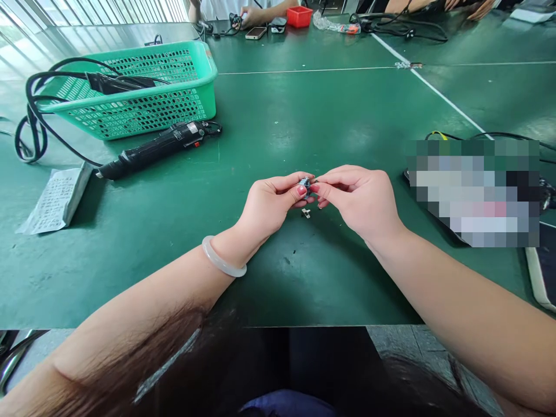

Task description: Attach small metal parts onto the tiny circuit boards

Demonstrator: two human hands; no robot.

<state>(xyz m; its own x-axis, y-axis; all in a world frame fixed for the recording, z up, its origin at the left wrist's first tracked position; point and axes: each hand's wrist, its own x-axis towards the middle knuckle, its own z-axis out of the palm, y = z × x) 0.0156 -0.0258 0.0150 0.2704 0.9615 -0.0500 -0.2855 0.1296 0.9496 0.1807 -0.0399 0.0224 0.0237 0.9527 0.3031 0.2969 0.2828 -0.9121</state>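
Both hands meet over the middle of the green table (278, 278). Between thumb and fingers, my left hand (273, 200) pinches a small blue-grey part (305, 185), too small to name more exactly. My right hand (360, 194) is closed from the other side, its thumb and fingertips at the same part; whether a second piece sits in them is hidden. Just below the fingertips, a small silvery metal piece (306, 213) lies on the table. A pale bangle (222, 260) circles my left wrist.
At the left stand a green plastic basket (143, 110) with black cable, a black electric screwdriver (156, 149) and a folded paper with writing (56, 200). A blurred-out object (478, 194) lies at right. Across the table, another person's hand (249, 17) is near a phone (256, 33) and red bin (299, 17).
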